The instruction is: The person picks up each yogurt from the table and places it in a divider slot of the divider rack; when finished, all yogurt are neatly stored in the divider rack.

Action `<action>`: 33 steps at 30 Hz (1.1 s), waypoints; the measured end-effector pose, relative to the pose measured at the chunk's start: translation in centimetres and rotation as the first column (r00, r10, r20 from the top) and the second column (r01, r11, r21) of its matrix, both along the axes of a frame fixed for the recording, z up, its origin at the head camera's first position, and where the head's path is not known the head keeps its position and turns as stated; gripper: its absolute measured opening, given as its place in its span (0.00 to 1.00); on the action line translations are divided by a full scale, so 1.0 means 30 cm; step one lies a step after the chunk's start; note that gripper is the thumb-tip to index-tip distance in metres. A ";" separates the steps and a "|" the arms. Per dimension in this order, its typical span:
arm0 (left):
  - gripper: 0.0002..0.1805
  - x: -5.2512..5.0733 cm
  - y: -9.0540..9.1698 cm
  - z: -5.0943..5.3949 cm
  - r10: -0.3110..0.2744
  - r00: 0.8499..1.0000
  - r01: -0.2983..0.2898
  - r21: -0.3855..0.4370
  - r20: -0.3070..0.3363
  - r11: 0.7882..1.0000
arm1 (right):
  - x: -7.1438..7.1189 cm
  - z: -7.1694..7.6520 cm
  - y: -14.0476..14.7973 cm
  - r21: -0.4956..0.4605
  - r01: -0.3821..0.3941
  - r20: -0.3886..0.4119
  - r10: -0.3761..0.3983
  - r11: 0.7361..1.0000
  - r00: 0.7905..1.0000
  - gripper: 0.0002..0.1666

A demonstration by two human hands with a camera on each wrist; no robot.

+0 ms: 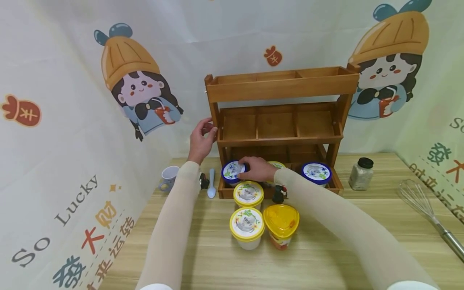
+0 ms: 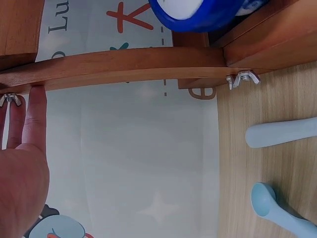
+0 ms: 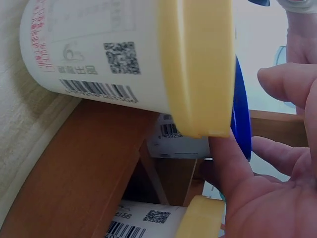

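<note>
My right hand (image 1: 260,169) reaches over a blue-lidded tub (image 1: 232,172) that stands in the bottom left compartment of a brown wooden rack (image 1: 270,141). In the right wrist view, a finger lies against the tub's side beneath the lid, while others stretch above the lid. My left hand (image 1: 201,140) touches the rack's left upright, its fingers fairly straight in the left wrist view, near a wing nut (image 2: 10,99). Two yellow-lidded tubs (image 1: 247,224) and a yellow-lidded triangular cup (image 1: 281,223) stand before the rack. My right hand partly hides another yellow-lidded tub (image 1: 277,164).
Another blue-lidded tub (image 1: 316,172) occupies the bottom right compartment. Right of the rack are a black-capped jar (image 1: 361,174) and a whisk (image 1: 422,203). To the left stand a mug (image 1: 169,177) and a pale blue spoon (image 1: 212,186). A small dark figure (image 1: 279,193) stands at the rack's front.
</note>
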State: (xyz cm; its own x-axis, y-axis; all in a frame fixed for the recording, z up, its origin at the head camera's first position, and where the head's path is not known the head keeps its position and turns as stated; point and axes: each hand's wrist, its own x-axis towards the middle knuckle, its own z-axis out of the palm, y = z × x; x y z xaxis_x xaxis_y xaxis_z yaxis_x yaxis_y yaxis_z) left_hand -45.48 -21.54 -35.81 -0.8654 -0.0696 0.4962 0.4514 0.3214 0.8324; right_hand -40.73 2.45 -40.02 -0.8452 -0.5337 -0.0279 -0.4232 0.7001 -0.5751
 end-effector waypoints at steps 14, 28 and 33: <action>0.21 0.005 -0.001 0.004 0.008 1.000 -0.008 -0.012 -0.018 1.000 | 0.010 0.024 0.049 -0.072 -0.046 -0.059 0.042 0.996 0.997 0.37; 0.21 0.005 0.002 0.000 0.015 1.000 -0.015 -0.004 -0.003 1.000 | 0.091 0.061 0.144 -0.151 -0.058 -0.023 0.055 0.987 0.998 0.36; 0.21 0.001 0.002 0.001 0.013 1.000 -0.013 -0.004 0.003 1.000 | 0.131 0.069 0.189 -0.180 -0.046 -0.007 0.046 0.983 0.999 0.36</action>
